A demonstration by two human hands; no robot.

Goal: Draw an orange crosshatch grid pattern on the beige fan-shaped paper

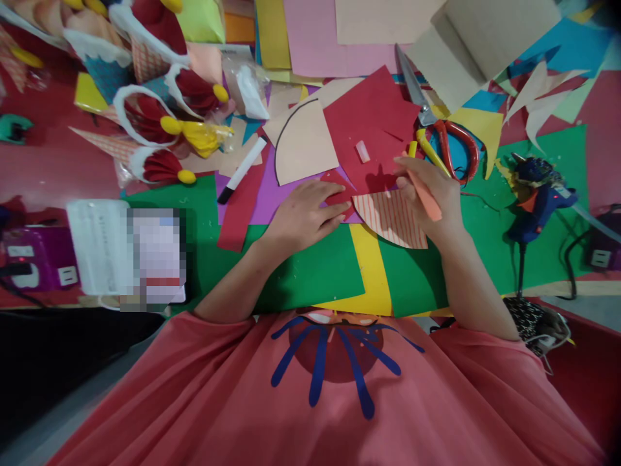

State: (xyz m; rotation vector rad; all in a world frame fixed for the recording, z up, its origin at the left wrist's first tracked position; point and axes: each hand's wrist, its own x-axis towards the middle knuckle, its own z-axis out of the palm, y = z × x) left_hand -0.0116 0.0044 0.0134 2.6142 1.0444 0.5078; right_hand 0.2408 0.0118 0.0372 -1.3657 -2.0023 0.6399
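Around my right hand point(439, 194), the scissors point(456, 149) lie at 12 o'clock, their handles close to my knuckles and in the way on that side; the blue glue gun point(546, 202) sits at 3 o'clock. From my left hand point(308, 213), the peach paper sector point(308, 149) with its black arc is at 12, the black-capped marker point(242, 169) at 10, and the red sheet point(361, 116) at 1. A pixelated block point(158, 255) at 8 o'clock hides most of what lies there (I can't read any of it). My fingers cover the upper end of the orange marker point(427, 194), so I can't make out its tip.

My right hand is closed round that marker in a writing grip, over the right side of the striped paper piece point(391, 220). That piece is at 3 o'clock from my left hand, which rests palm down, fingers loosely spread, gripping nothing.
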